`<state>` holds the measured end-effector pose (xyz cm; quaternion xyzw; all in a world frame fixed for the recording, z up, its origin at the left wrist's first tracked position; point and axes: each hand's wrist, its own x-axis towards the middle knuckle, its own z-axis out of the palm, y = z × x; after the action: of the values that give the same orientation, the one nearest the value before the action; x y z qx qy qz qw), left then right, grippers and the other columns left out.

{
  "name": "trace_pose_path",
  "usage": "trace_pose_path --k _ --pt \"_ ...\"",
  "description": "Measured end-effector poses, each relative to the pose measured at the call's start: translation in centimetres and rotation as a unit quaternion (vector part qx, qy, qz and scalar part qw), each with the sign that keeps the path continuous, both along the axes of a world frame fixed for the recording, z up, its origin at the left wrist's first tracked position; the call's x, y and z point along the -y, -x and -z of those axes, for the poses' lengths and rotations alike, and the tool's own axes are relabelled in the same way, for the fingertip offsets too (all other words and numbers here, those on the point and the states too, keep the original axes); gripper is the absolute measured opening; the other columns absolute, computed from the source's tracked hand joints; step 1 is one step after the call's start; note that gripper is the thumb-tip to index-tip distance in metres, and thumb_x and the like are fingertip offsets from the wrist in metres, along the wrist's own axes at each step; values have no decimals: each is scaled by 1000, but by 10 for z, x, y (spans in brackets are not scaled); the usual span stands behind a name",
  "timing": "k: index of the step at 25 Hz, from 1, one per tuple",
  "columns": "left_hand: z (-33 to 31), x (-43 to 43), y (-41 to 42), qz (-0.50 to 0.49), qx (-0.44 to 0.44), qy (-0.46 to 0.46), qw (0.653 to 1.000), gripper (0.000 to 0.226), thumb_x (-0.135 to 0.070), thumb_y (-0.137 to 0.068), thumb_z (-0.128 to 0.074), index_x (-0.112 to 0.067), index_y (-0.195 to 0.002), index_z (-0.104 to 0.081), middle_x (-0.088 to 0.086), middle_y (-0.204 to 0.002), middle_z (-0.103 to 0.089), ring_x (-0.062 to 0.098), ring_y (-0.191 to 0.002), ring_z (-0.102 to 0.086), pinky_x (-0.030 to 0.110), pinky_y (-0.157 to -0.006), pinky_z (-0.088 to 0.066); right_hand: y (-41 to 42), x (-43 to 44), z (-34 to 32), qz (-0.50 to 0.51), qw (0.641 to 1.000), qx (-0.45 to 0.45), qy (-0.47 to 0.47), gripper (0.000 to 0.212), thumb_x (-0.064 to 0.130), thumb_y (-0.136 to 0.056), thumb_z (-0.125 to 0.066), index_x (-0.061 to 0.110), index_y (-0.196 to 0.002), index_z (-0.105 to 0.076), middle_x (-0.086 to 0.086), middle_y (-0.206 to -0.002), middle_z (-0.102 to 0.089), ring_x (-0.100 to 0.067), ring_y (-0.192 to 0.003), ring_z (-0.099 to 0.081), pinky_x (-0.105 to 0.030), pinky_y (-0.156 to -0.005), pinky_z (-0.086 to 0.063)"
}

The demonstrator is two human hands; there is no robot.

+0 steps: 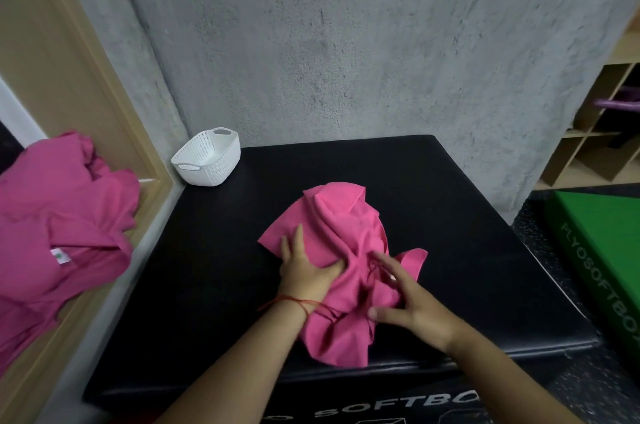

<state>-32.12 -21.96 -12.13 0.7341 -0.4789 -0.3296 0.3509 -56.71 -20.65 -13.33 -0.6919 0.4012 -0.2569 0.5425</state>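
Observation:
A crumpled pink cloth [341,215] lies on top of a black padded box [450,215], near its middle. My left hand [301,267] lies flat on the cloth's left part with fingers straight, pressing it down; a red thread is tied round that wrist. My right hand [408,299] rests on the cloth's right, bunched part with fingers spread and straight. The cloth's lower end hangs toward the box's front edge.
A white woven plastic basket [207,160] stands at the box's back left corner against the grey wall. A pile of pink garments [59,233] lies on a ledge to the left. A green soft box [602,250] and wooden shelves [595,132] are on the right.

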Motion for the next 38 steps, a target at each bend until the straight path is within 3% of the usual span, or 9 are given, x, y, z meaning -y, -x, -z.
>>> trace_pose_path --k 5,9,15,19,23,28,31,33,38 --pt "9 20 45 65 -25 14 997 85 -43 -80 -83 -38 -154 -43 2 -168 -22 30 -149 -36 38 -118 -38 -26 2 11 53 977 -118 171 105 39 -76 -88 65 -156 -24 22 -169 -13 -9 -154 -30 -34 -114 -48" --pt "22 24 8 -44 -204 120 970 35 -4 -81 -77 -33 -100 -74 1 -117 -73 24 -118 -68 28 -99 -53 10 24 38 192 932 -162 260 89 7 -78 -75 56 -146 -48 16 -146 -55 -14 -126 -63 -15 -93 -47" --pt "31 24 -23 -131 -208 60 967 73 -14 -82 -88 -14 -143 -48 -1 -137 -50 20 -126 -55 32 -100 -46 41 27 45 395 911 3 121 65 -5 -93 -63 56 -115 -65 16 -87 -76 -13 -80 -72 -12 -64 -53" --pt "22 29 7 26 -337 29 941 84 -28 -71 -95 -31 -140 -47 -5 -138 -62 19 -118 -69 43 -94 -60 41 26 46 385 917 20 105 63 -6 -92 -63 53 -114 -65 19 -85 -75 -4 -77 -71 -13 -60 -52" --pt "22 51 35 -27 -422 -19 906 69 -13 -73 -94 -25 -128 -54 4 -125 -70 31 -109 -74 57 -80 -63 37 24 50 365 924 -1 113 71 -10 -88 -60 50 -125 -67 17 -102 -77 0 -92 -71 -24 -81 -59" --pt "-36 94 22 -34 -54 210 976 28 2 -79 -72 -15 -100 -76 -5 -85 -69 20 -85 -62 23 -72 -50 32 24 56 336 920 -60 193 73 -6 -91 -64 41 -147 -61 18 -140 -62 -6 -124 -63 -26 -97 -51" --pt "-93 111 15 103 230 350 902 61 11 -82 -52 -18 -132 -71 0 -135 -65 23 -126 -51 25 -113 -34 29 28 61 334 912 -94 220 75 -5 -93 -64 40 -152 -55 15 -154 -51 -10 -138 -53 -29 -101 -50" --pt "-104 110 17 221 348 269 870 72 5 -80 -50 -32 -140 -64 -9 -159 -46 22 -151 -27 47 -127 -16 29 30 63 343 909 -92 217 82 -5 -90 -65 40 -156 -49 11 -159 -44 -15 -144 -49 -36 -106 -51" --pt "-49 88 -2 172 261 149 938 56 -12 -79 -43 -29 -125 -70 -7 -143 -60 21 -135 -49 47 -114 -40 29 32 62 335 906 -84 246 78 5 -89 -63 37 -158 -47 10 -159 -42 -15 -149 -42 -37 -115 -44"
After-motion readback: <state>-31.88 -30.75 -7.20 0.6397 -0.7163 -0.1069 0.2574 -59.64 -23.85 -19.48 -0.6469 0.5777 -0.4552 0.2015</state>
